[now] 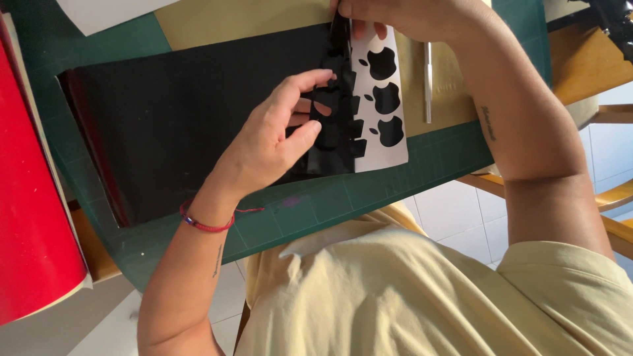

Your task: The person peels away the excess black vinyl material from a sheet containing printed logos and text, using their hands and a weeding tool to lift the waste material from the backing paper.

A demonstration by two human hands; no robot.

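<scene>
A black vinyl sheet (184, 112) lies on a green cutting mat (316, 204). At its right end the black film (336, 142) is lifted off a white backing sheet (386, 155), and three black rounded cut-out shapes (386, 97) with small leaf pieces stay on the white. My left hand (273, 142), with a red string bracelet at the wrist, pinches the lifted black film between thumb and fingers. My right hand (402, 14) reaches in from the right and grips the top edge of the backing sheet, fingertips on the white.
A thin metal craft knife (428, 79) lies just right of the backing sheet on tan paper (244, 20). A red vinyl roll (30, 198) runs along the left edge. White paper (99, 10) sits at top left. Wooden furniture (587, 59) and white tiled floor show at right.
</scene>
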